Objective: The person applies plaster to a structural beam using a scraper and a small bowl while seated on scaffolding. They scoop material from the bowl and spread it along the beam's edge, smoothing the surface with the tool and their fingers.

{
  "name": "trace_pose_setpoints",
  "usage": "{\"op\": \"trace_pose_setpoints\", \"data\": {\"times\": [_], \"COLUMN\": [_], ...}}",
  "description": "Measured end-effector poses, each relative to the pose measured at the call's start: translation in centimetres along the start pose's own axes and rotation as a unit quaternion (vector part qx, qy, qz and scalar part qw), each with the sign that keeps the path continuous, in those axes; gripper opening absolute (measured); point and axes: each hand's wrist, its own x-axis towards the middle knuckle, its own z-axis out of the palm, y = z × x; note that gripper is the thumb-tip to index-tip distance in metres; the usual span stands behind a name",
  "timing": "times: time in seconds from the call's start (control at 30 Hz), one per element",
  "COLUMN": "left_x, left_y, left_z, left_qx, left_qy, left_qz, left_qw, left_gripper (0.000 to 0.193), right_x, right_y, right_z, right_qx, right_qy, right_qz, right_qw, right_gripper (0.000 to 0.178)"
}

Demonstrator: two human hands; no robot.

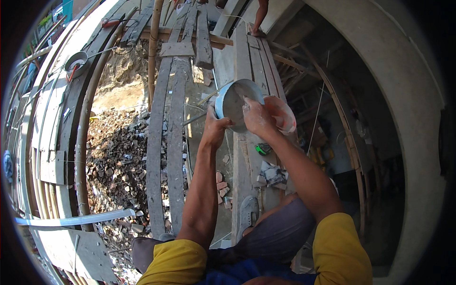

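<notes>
A light-blue bucket (221, 101) is tilted in front of me, its inside coated with grey mortar-like material. My left hand (219, 127) grips its near left rim, thumb over the edge. My right hand (259, 117) reaches over the bucket's right side with its fingers curled at the inside; what they hold, if anything, I cannot make out. Just right of that hand is a reddish bucket (283, 113) smeared with pale residue, partly hidden behind my wrist. A green and black tape measure (262, 149) lies below it on the boards.
Long weathered planks (161, 147) run away from me above broken rubble (118, 152). A bamboo pole (154, 52) stands upright farther off. At far left is another bucket (76, 63). Another person's hand (257, 33) rests on the far boards. A dark drop with poles lies right.
</notes>
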Motion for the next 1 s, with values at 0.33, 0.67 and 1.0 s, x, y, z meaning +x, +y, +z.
{"op": "trace_pose_setpoints", "data": {"times": [0.33, 0.67, 1.0], "left_x": [0.6, 0.2, 0.3], "left_y": [1.1, 0.5, 1.0], "left_z": [-4.3, -2.3, -1.4], "left_qx": [-0.205, -0.132, -0.051], "left_qy": [0.0, -0.01, -0.015], "left_qz": [-0.066, -0.019, 0.012], "left_qw": [0.977, 0.991, 0.998], "left_gripper": [0.06, 0.05, 0.063], "right_x": [-3.6, -2.9, -2.0], "right_y": [-3.3, -3.7, -3.2], "right_z": [1.1, 1.4, 0.2], "right_qx": [-0.073, -0.034, -0.015], "right_qy": [-0.152, -0.119, -0.076], "right_qz": [-0.155, -0.082, -0.053], "right_qw": [0.973, 0.989, 0.996], "right_gripper": [0.046, 0.038, 0.043]}}
